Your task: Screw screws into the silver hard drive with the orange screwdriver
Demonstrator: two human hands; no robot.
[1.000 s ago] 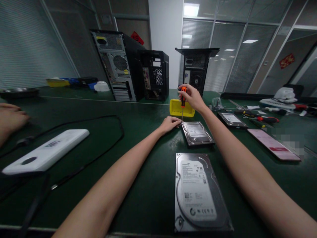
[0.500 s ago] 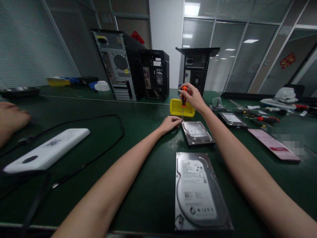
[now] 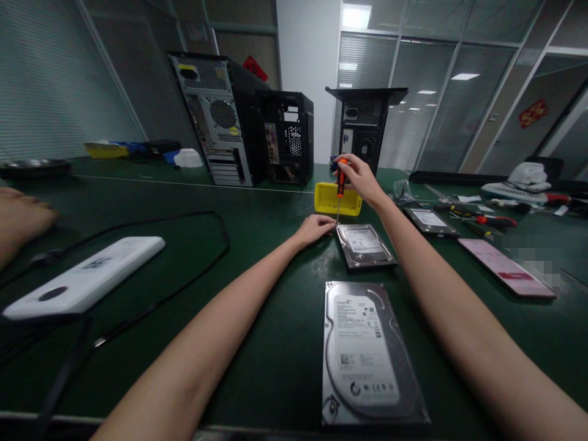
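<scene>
A screwdriver (image 3: 340, 180) with an orange and black handle stands nearly upright, and my right hand (image 3: 361, 174) is closed around the top of it. Its thin shaft points down to the far left corner of a hard drive (image 3: 361, 239) lying label up. Beside that corner, my left hand (image 3: 316, 228) has its fingertips pressed together close to the screwdriver's tip; what they pinch, if anything, is too small to make out. A second, larger-looking hard drive (image 3: 362, 355) with a white label lies flat nearer to me, between my forearms.
Behind the screwdriver sits a yellow tray (image 3: 325, 199). Computer cases (image 3: 220, 116) stand at the back. To the right lie another hard drive (image 3: 429, 222), a pink phone (image 3: 505, 266) and pliers (image 3: 496, 221). A white device (image 3: 92, 275), a black cable (image 3: 227, 236) and another person's hand (image 3: 22, 220) are at left.
The view has shifted very slightly. Both hands and the screwdriver stay in nearly the same place at the corner of the farther hard drive.
</scene>
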